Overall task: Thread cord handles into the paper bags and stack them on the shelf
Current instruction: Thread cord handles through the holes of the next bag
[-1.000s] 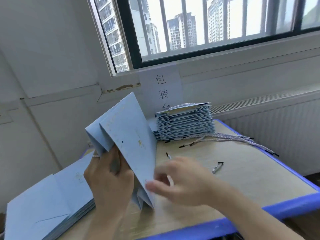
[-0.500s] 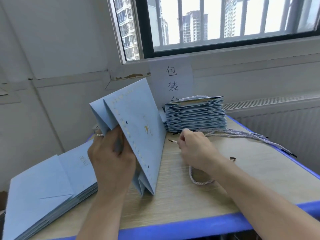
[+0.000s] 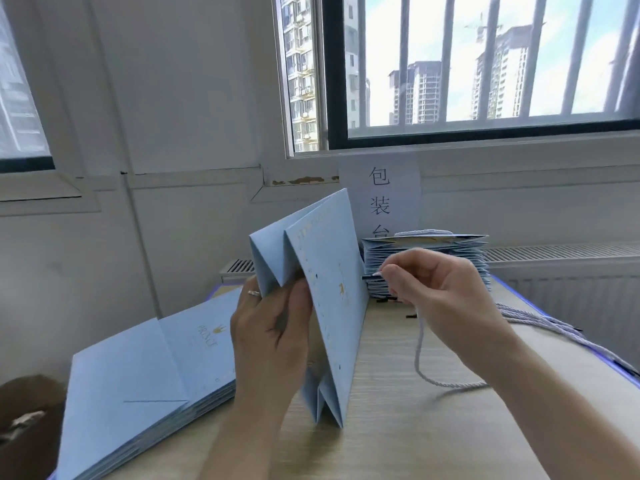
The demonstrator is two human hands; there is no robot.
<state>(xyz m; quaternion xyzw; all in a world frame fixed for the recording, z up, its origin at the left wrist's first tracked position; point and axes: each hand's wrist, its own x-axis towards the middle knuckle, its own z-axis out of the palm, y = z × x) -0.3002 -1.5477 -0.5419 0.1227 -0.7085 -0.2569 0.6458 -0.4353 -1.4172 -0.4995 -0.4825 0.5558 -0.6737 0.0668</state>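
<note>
A folded light-blue paper bag point(image 3: 332, 299) stands upright on the wooden table point(image 3: 433, 427), its bottom edge resting on the top. My left hand point(image 3: 273, 330) grips the bag by its left gusset. My right hand point(image 3: 440, 292) pinches a pale twisted cord point(image 3: 420, 355) near its black tip, which points at the bag's right face. The cord loops down onto the table below my wrist. A pile of flat blue bags point(image 3: 145, 382) lies at the left. A stack of bags with handles point(image 3: 429, 261) sits behind, by the wall.
A bundle of loose cords point(image 3: 540, 323) lies along the table's right side near its blue edge point(image 3: 623, 372). A paper sign with characters point(image 3: 380, 199) hangs on the wall under the barred window. A radiator grille point(image 3: 561, 251) runs along the right. A brown object point(image 3: 27, 420) sits low left.
My right hand picked a cord off the table and raised its black tip to the bag's right face. My left hand kept hold of the upright bag. The view tilted upward.
</note>
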